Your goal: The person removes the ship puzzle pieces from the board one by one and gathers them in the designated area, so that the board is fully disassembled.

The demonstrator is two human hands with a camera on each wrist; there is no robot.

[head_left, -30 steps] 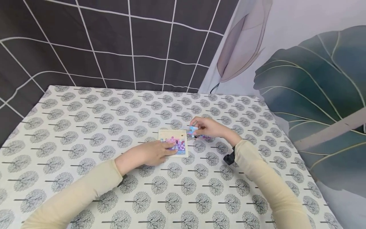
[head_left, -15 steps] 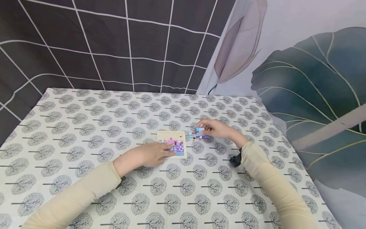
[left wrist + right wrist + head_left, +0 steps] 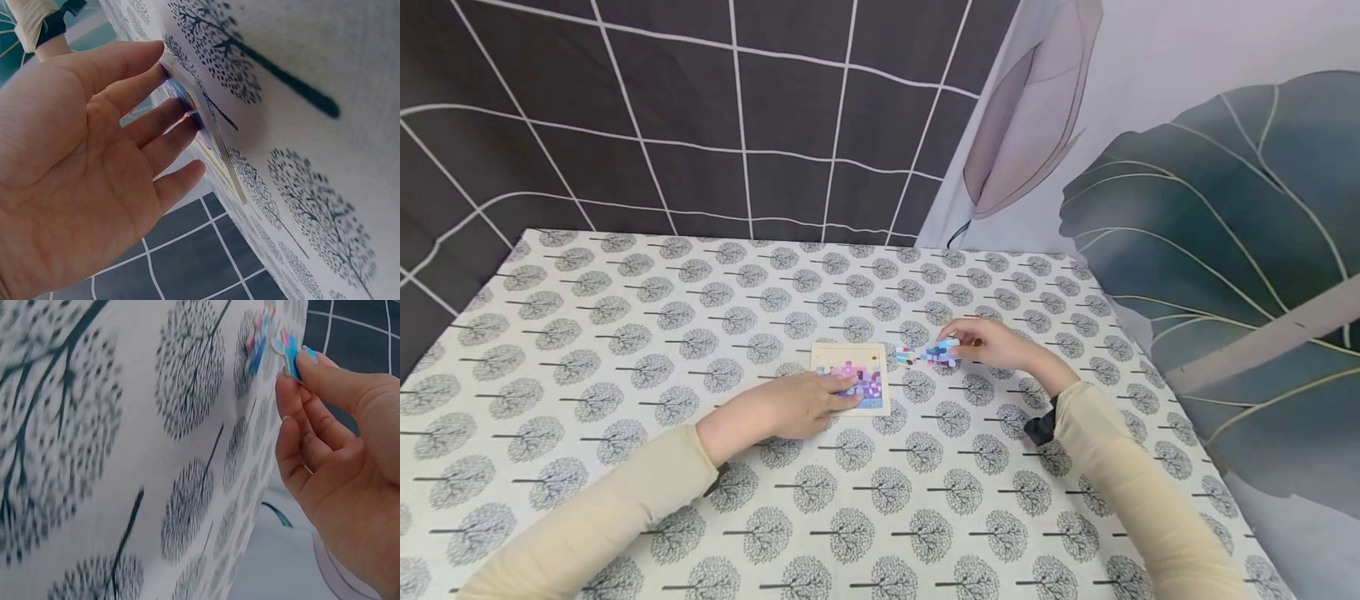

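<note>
A small square puzzle board (image 3: 850, 351) with a cream frame lies on the cloth, its lower part filled with pink, purple and blue pieces. My left hand (image 3: 805, 406) rests on its left side, fingers straight across the pieces; the left wrist view shows the fingertips (image 3: 187, 125) at the board's surface. To the right, my right hand (image 3: 988, 343) pinches a blue puzzle piece (image 3: 290, 356) between thumb and fingers, held above the cloth. Loose colourful puzzle pieces (image 3: 907, 357) lie between the board and this hand, some overlapped by the held piece in the head view.
The table is covered by a white cloth (image 3: 685, 517) printed with grey trees. A dark curtain with white grid lines (image 3: 685, 108) hangs behind it. On the right is a pale wall hanging with large leaves (image 3: 1217, 225).
My right hand has moved right, away from the board, with the blue puzzle piece, uncovering loose pieces. My left hand has stayed on the board. The head view has shifted slightly.
</note>
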